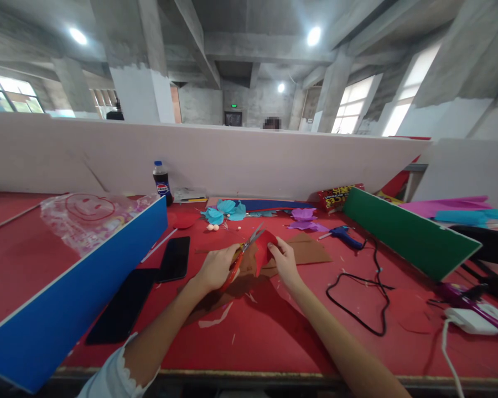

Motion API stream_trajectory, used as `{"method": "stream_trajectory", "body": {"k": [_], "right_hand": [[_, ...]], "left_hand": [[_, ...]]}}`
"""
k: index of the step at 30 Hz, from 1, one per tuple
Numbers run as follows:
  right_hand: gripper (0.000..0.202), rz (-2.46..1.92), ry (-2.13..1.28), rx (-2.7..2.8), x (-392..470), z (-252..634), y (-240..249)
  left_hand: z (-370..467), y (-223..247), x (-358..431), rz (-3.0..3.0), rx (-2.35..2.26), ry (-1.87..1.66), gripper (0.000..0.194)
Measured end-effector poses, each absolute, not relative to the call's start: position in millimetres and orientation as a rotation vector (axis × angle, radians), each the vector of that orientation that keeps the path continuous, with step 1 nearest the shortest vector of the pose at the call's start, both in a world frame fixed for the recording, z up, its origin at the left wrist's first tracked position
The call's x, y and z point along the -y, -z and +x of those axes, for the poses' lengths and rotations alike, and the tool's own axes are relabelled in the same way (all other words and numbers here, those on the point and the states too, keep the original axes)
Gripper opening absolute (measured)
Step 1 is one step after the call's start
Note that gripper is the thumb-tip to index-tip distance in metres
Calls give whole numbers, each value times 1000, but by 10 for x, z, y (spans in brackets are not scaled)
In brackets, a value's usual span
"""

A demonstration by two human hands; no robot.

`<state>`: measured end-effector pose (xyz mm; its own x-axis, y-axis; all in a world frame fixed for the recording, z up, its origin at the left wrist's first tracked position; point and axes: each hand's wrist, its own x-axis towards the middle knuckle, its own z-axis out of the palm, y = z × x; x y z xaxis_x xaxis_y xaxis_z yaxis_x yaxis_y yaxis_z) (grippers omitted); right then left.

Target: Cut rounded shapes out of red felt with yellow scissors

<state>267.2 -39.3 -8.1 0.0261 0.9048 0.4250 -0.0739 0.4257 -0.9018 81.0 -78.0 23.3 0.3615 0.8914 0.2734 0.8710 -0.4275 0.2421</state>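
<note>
Left hand (216, 268): fingers closed round the orange handles of a pair of scissors (254, 235), blades slightly apart, pointing far and right. Right hand (285, 261): thumb and fingers pinched together on a piece of red paper (264, 250), held up just right of the blades, middle of the table; whether blade and paper touch cannot be told. Beneath both hands: brown paper (313, 250), flat, reaching out to the right. Left of the hands: one black phone (175, 258); nearer, one larger dark slab (122, 307); beyond these, one blue board (87, 287), standing on edge. Far side: turquoise paper flowers (227, 211), centre left; purple paper flowers (305, 215), centre right; one bottle of dark drink (161, 183), blue cap, upright, far left; one clear plastic bag (87, 213), left of the bottle. Right: one blue glue gun (345, 235), lying down; one black cord (384, 325), looped, nearer; one green board (406, 232), on edge. Near right: one white plug (471, 320). All on a red table (274, 345), before a white panel (232, 160).
</note>
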Motion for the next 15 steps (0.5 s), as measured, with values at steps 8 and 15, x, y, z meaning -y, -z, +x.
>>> {"method": "stream_trajectory", "body": {"k": [8,15], "right_hand": [[19,-815,-928,1329,399,2674,80],[18,-840,-905,1337,396,2683,71]], "left_hand": [[818,-230,775,2509,-1656,-580,33],[803,-202,761,2499,-1603,-621,35]]}}
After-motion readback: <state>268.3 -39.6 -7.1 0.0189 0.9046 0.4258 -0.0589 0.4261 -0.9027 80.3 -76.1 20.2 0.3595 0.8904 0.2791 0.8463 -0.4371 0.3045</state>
